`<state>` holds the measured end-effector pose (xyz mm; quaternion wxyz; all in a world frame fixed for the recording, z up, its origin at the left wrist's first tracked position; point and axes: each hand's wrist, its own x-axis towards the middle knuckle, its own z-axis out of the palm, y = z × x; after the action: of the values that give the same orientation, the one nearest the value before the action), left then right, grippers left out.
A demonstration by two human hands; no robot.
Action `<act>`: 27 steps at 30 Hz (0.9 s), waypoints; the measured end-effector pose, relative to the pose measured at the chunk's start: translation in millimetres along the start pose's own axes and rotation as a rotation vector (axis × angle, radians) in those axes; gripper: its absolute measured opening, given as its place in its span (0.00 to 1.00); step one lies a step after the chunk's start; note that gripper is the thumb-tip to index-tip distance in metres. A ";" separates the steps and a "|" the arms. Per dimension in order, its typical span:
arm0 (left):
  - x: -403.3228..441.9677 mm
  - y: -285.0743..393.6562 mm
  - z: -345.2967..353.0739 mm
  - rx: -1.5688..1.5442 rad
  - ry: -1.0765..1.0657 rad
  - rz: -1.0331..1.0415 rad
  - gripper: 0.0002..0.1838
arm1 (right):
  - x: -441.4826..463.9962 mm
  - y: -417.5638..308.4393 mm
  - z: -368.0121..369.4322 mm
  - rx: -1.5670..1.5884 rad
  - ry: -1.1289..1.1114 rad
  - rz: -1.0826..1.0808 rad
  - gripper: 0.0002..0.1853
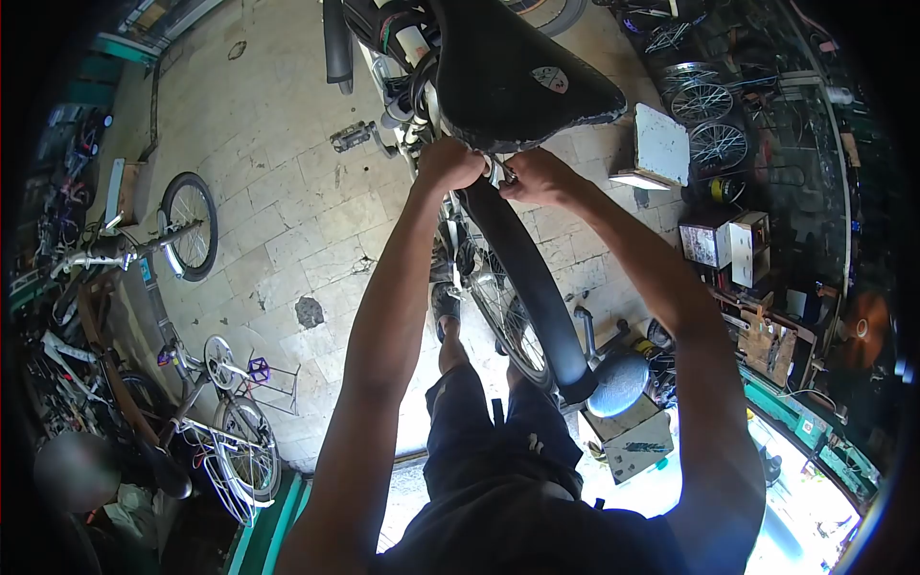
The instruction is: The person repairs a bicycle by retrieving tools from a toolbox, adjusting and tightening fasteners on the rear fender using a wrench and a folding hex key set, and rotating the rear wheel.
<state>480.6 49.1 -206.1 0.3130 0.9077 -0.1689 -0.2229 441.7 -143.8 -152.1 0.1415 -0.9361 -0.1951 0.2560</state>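
Observation:
Both hands are at the frame just below the black saddle (517,81) of a bicycle that stands between my arms. My left hand (450,165) is closed at the seat post area, its fingers curled; what it grips is hidden. Opposite it, my right hand (539,177) has its fingers pressed together around a small metal part at the front end of the black rear fender (527,278). The fender arches over the rear wheel (494,316). A pedal (353,136) sticks out on the left side.
A partly dismantled bicycle lies at the left, with a wheel (189,227) and a white rear rack (230,460). Wheels (717,144) and boxes (709,240) line the right. A round stool (618,383) is near the rear wheel. A person (134,513) is at the lower left.

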 end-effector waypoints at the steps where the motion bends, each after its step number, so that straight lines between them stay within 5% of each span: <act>1: -0.3 2.2 -1.3 0.031 -0.003 -0.007 0.18 | -1.0 -6.9 -7.8 -0.003 0.001 -0.001 0.15; 7: 3.7 2.0 6.6 -0.007 0.022 -0.066 0.20 | -5.0 -17.7 -35.0 -0.480 0.002 -0.077 0.06; 11: 3.1 3.9 3.2 -0.042 0.001 -0.024 0.21 | 1.3 -22.9 -8.2 -0.625 0.410 -0.241 0.07; 13: 3.3 1.6 5.5 -0.032 0.030 -0.022 0.20 | -5.1 -31.4 -14.9 -0.551 0.256 0.063 0.08; 15: 1.7 -2.7 8.2 -0.105 0.071 -0.032 0.19 | -15.6 -38.0 -40.8 -0.426 0.076 0.099 0.12; 18: -2.1 -10.3 13.7 -0.109 0.078 -0.009 0.18 | -7.0 -29.8 -59.4 0.256 -0.373 0.303 0.17; 21: -10.1 -4.7 6.7 -0.074 0.118 0.063 0.18 | -18.4 -31.3 -75.4 0.833 -0.455 0.466 0.17; 27: -6.9 -4.5 16.7 -0.103 0.240 0.092 0.18 | -19.2 -25.7 -49.8 0.722 -0.237 0.364 0.10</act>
<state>467.0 47.3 -218.7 0.3868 0.9019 -0.1599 -0.1066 445.6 -137.7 -93.3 0.3894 -0.8097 0.0606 0.4348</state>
